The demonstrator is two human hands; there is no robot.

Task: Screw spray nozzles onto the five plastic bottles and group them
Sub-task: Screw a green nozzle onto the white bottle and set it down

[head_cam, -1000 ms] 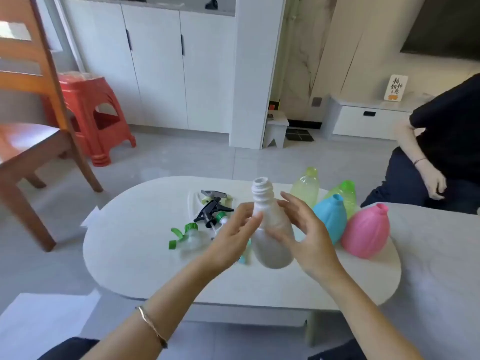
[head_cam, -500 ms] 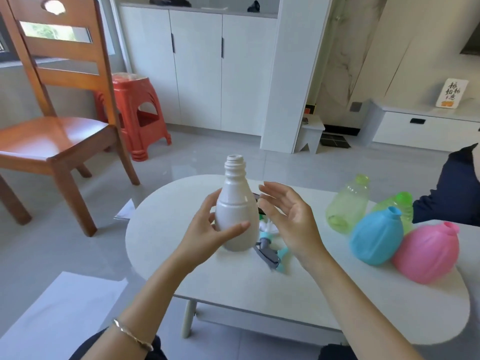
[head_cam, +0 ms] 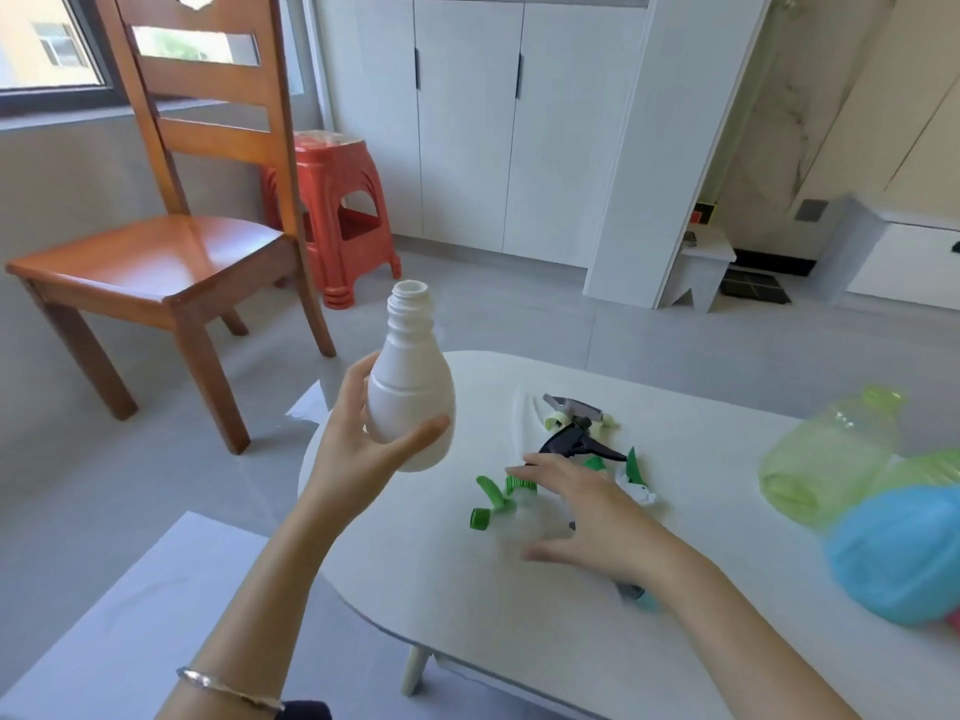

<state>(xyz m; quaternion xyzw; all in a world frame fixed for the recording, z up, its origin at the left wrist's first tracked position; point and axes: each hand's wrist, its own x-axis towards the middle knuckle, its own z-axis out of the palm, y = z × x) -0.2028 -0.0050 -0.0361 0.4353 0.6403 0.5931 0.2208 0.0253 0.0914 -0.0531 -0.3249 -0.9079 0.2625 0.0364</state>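
My left hand (head_cam: 363, 449) holds a white plastic bottle (head_cam: 411, 392) upright above the table's left end; its threaded neck is bare. My right hand (head_cam: 582, 517) hovers with fingers spread over a pile of spray nozzles on the white table (head_cam: 519, 615). The nearest is a clear nozzle with green collar and trigger (head_cam: 498, 504), just under the fingertips. A black nozzle (head_cam: 576, 444) and a grey-and-yellow one (head_cam: 576, 410) lie behind it. A light green bottle (head_cam: 826, 459) and a blue bottle (head_cam: 904, 553) lie at the right, with a darker green bottle (head_cam: 930, 470) between them.
A wooden chair (head_cam: 156, 262) and a red plastic stool (head_cam: 337, 220) stand on the floor to the left. White cabinets (head_cam: 467, 122) line the back wall. A teal nozzle part (head_cam: 641, 597) peeks out under my right wrist. White paper (head_cam: 130, 615) lies on the floor.
My right hand let go of the bottle and dropped to the nozzle pile. My left hand lifted the white bottle up and left. The view swung left, pushing the coloured bottles to the right edge.
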